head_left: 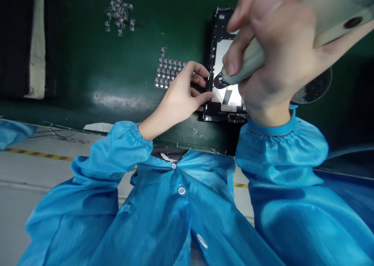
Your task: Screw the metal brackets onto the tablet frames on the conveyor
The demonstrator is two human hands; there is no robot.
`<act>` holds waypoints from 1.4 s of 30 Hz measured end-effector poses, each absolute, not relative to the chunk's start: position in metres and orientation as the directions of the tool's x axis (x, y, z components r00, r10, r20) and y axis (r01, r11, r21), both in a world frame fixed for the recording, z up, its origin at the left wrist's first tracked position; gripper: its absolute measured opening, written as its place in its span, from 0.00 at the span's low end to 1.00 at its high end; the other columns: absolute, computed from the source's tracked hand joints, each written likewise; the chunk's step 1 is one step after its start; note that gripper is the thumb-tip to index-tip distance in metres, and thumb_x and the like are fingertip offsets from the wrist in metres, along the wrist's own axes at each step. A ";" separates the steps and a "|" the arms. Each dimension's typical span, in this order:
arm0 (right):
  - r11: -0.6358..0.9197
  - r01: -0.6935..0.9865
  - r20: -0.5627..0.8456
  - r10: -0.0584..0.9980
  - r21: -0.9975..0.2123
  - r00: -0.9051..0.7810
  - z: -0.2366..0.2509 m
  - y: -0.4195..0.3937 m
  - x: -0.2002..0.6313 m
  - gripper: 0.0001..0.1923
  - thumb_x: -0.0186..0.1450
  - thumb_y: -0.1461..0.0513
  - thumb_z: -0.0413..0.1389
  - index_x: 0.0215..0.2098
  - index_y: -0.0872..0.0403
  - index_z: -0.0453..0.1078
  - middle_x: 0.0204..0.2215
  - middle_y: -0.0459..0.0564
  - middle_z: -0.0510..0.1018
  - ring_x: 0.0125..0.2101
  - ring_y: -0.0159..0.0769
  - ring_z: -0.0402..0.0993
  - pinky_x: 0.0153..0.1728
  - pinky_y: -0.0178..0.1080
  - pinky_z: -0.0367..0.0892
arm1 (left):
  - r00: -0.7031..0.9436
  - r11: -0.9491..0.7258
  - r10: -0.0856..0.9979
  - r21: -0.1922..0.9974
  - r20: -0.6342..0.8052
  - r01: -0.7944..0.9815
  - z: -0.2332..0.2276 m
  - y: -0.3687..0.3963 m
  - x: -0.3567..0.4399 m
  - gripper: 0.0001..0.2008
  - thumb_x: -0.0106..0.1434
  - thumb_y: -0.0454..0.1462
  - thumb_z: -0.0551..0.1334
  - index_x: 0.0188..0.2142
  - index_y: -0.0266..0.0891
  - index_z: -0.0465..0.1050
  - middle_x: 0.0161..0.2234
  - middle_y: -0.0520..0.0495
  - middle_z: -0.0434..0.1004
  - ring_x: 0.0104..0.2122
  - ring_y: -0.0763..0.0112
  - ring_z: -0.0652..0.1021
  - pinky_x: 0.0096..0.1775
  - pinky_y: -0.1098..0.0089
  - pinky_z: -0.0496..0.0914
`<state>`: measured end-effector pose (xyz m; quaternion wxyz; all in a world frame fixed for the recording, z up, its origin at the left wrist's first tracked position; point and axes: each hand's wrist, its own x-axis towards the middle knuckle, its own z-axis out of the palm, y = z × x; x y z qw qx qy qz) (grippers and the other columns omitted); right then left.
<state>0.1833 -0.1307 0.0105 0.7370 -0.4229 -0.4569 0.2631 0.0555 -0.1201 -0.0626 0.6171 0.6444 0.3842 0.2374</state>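
Observation:
An opened phone chassis (224, 102) lies on the green mat, black frame with a pale inner plate. My left hand (184, 92) pinches the chassis's left edge, fingers on the frame. My right hand (271, 51) is wrapped around a beige electric screwdriver (251, 63), held close to the camera. Its dark tip (219, 80) points down at the left side of the chassis, just beside my left fingertips. My right hand hides most of the chassis's right half.
A small grid of dark parts (167, 69) lies left of the phone. A loose heap of similar parts (119, 12) sits at the far left back. A round perforated dish (314, 87) peeks out behind my right wrist. The green mat's front edge (117, 127) runs past my blue sleeves.

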 end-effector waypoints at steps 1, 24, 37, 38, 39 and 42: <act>0.572 0.027 0.528 0.736 -0.820 0.423 0.004 -0.129 0.183 0.28 0.75 0.44 0.61 0.46 0.49 0.48 0.33 0.34 0.74 0.28 0.17 0.72 0.22 0.24 0.63 | 0.594 0.059 0.787 0.979 -0.167 0.197 -0.063 -0.120 0.055 0.18 0.75 0.36 0.76 0.58 0.43 0.72 0.53 0.42 0.78 0.38 0.63 0.88 0.38 0.63 0.87; 0.720 -0.076 0.626 0.646 -0.690 0.438 -0.011 -0.126 0.172 0.20 0.76 0.54 0.61 0.52 0.48 0.53 0.35 0.40 0.75 0.27 0.24 0.73 0.18 0.30 0.58 | 0.580 0.048 0.805 0.989 -0.121 0.139 -0.070 -0.122 0.059 0.12 0.72 0.35 0.79 0.46 0.40 0.77 0.46 0.45 0.83 0.36 0.64 0.88 0.36 0.66 0.84; 0.263 0.048 0.266 0.926 -0.964 0.268 -0.007 -0.136 0.203 0.40 0.70 0.29 0.63 0.65 0.43 0.63 0.50 0.49 0.75 0.54 0.40 0.87 0.33 0.33 0.86 | 0.570 0.248 0.786 0.966 -0.242 0.068 -0.061 -0.122 0.062 0.12 0.69 0.26 0.78 0.36 0.37 0.78 0.31 0.51 0.83 0.29 0.69 0.86 0.34 0.71 0.86; 0.268 0.028 0.265 0.926 -0.963 0.270 -0.006 -0.135 0.200 0.40 0.71 0.29 0.63 0.65 0.43 0.63 0.50 0.48 0.75 0.53 0.40 0.87 0.33 0.33 0.87 | 0.569 0.249 0.785 0.966 -0.244 0.070 -0.061 -0.122 0.062 0.12 0.69 0.27 0.78 0.37 0.37 0.78 0.31 0.50 0.83 0.30 0.69 0.87 0.34 0.70 0.86; 0.273 0.010 0.265 0.925 -0.962 0.274 -0.004 -0.133 0.198 0.39 0.71 0.30 0.63 0.65 0.43 0.64 0.50 0.48 0.76 0.53 0.39 0.87 0.33 0.32 0.87 | 0.571 0.249 0.784 0.966 -0.243 0.069 -0.061 -0.121 0.062 0.12 0.69 0.27 0.78 0.37 0.37 0.78 0.31 0.50 0.84 0.30 0.69 0.87 0.34 0.70 0.86; 0.285 -0.034 0.263 0.921 -0.958 0.288 -0.003 -0.130 0.194 0.38 0.72 0.31 0.63 0.65 0.44 0.63 0.50 0.47 0.76 0.51 0.39 0.88 0.32 0.31 0.86 | 0.585 0.237 0.778 0.969 -0.230 0.066 -0.063 -0.121 0.062 0.10 0.70 0.28 0.77 0.38 0.38 0.78 0.33 0.49 0.85 0.31 0.69 0.87 0.35 0.70 0.86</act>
